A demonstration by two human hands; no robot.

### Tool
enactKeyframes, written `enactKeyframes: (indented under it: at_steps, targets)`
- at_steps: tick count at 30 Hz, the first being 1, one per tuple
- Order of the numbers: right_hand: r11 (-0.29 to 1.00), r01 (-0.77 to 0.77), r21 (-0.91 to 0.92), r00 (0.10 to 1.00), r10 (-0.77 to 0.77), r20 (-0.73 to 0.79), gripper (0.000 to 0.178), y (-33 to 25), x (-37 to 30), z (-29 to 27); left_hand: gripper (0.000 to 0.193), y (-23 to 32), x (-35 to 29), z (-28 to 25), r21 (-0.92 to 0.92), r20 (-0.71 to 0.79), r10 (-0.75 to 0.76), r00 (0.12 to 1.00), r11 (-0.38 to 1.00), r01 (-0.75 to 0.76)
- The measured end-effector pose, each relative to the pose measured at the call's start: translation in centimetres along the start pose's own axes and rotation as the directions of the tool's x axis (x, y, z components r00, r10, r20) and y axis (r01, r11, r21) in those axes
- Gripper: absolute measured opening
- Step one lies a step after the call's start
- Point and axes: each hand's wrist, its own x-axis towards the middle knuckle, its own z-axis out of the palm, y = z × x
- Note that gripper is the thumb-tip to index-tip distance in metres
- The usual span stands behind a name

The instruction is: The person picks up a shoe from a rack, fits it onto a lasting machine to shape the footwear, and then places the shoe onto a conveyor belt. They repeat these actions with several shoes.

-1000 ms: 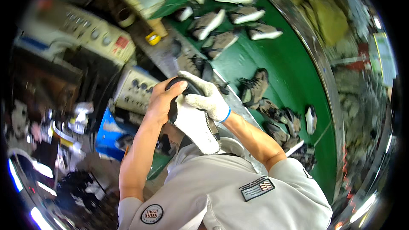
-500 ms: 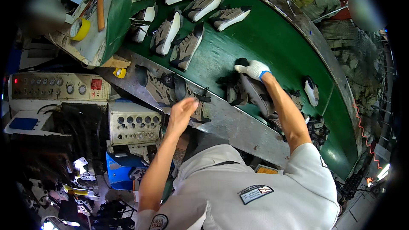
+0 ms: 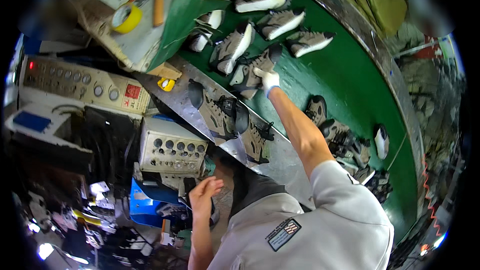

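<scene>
On the green surface (image 3: 350,80), a grey-brown shoe (image 3: 262,62) lay at the gloved right hand (image 3: 269,79). Gloved fingers (image 3: 258,73) touched the shoe; could not tell if they grasped it or had let go. Bare left hand (image 3: 204,194) was well apart, low near the dark trousers (image 3: 257,190), fingers loosely bent, nothing held. Near the touched shoe: several white-soled shoes (image 3: 234,47). Two more shoes (image 3: 254,140) sat side by side on the metal ledge (image 3: 289,157); a shoe cluster (image 3: 347,137) lay farther right. Upper left: yellow tape roll (image 3: 126,18) beside an orange handle (image 3: 159,0). Control box (image 3: 172,147) stood left of the ledge.
</scene>
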Motion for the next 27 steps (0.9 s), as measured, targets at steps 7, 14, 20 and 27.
enactKeyframes:
  at_steps: [7,14,20,27]
  targets:
    - [0.789,-0.483,0.379,0.776,0.186,0.602,0.050,-8.0,-25.6,7.2,0.034,8.0,-0.6,-7.6,-0.041,-0.173,0.328,0.929,0.940,-0.339]
    - [0.975,-0.185,-0.127,0.546,0.209,0.811,0.049,0.4,-41.4,20.6,0.046,10.9,-4.1,-18.9,-0.506,-0.119,0.406,0.906,0.760,-0.407]
    - [0.857,-0.345,-0.383,0.339,0.494,0.800,0.050,4.3,-49.6,28.6,0.021,1.8,-8.3,-29.3,-0.457,-0.495,0.237,0.836,0.748,-0.482]
    - [0.879,-0.193,-0.435,0.361,0.476,0.802,0.047,9.8,-54.8,34.7,0.033,-1.5,-11.1,-34.5,-0.455,-0.780,0.119,0.615,0.566,-0.687]
